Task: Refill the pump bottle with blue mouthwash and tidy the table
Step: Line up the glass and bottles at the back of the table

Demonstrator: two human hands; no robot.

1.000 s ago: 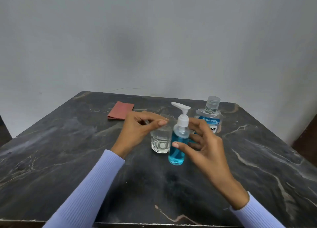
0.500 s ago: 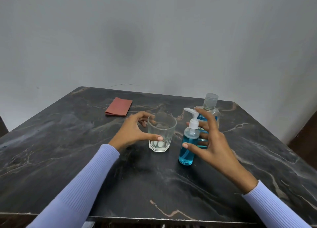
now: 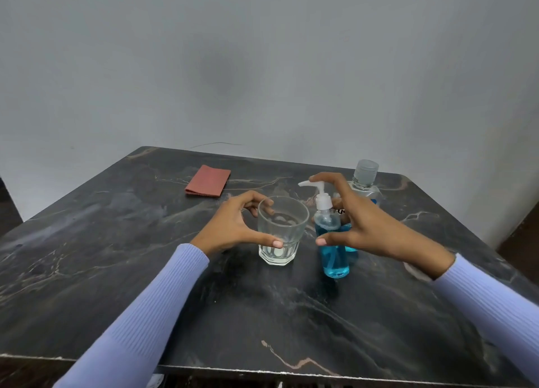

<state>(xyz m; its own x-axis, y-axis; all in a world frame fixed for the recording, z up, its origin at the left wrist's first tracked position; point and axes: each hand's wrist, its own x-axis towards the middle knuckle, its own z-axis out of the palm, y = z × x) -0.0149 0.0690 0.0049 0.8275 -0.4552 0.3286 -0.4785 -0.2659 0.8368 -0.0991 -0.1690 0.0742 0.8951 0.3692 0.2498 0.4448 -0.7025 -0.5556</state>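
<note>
A clear pump bottle (image 3: pixel 334 259) with a white pump, mostly full of blue liquid, stands upright mid-table. My right hand (image 3: pixel 370 227) wraps it from the right, thumb across its front and index finger resting on the pump head. Just to its left sits a clear drinking glass (image 3: pixel 281 230) with nothing visible in it. My left hand (image 3: pixel 230 227) grips this glass, thumb on the near side and fingers behind the rim. The mouthwash bottle (image 3: pixel 364 173), capped, stands behind my right hand and is largely hidden by it.
A folded red cloth (image 3: pixel 208 181) lies at the back left of the dark marble table (image 3: pixel 116 271). A grey wall rises behind the table. The table's front edge runs just below my forearms.
My left hand came down and closed around the glass. My right hand shifted the pump bottle slightly right, and its index finger now sits on the pump head.
</note>
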